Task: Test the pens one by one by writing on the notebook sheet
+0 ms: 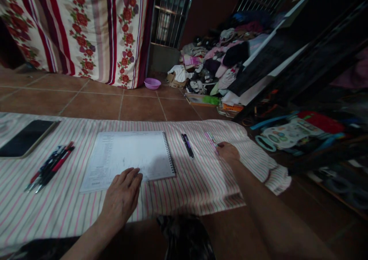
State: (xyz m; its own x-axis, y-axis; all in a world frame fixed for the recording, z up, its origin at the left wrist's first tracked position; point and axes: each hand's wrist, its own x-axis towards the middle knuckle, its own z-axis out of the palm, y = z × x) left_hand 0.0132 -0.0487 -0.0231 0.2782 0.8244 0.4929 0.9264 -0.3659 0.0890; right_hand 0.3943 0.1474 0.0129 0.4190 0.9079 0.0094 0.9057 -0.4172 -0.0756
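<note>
A spiral notebook [135,152] lies open at a mostly white page, its coil along the right side. My left hand [123,191] rests on the notebook's near edge, fingers stretched out and holding nothing. Over to the right, my right hand [229,151] has its fingers closed at the near end of some slim pink pens [211,139], which lie on the striped cloth; the exact grip is partly hidden. Between that hand and the notebook are dark pens [188,146], side by side. Several red, black and blue pens [53,166] form a bundle left of the notebook.
A phone [27,138] lies at the cloth's far left. The striped cloth [198,187] spreads over the low surface. Beyond it are a floral curtain [100,30], a purple basin [152,84] and a heap of clothes [218,61]. A colourful plastic item [293,131] stands at right.
</note>
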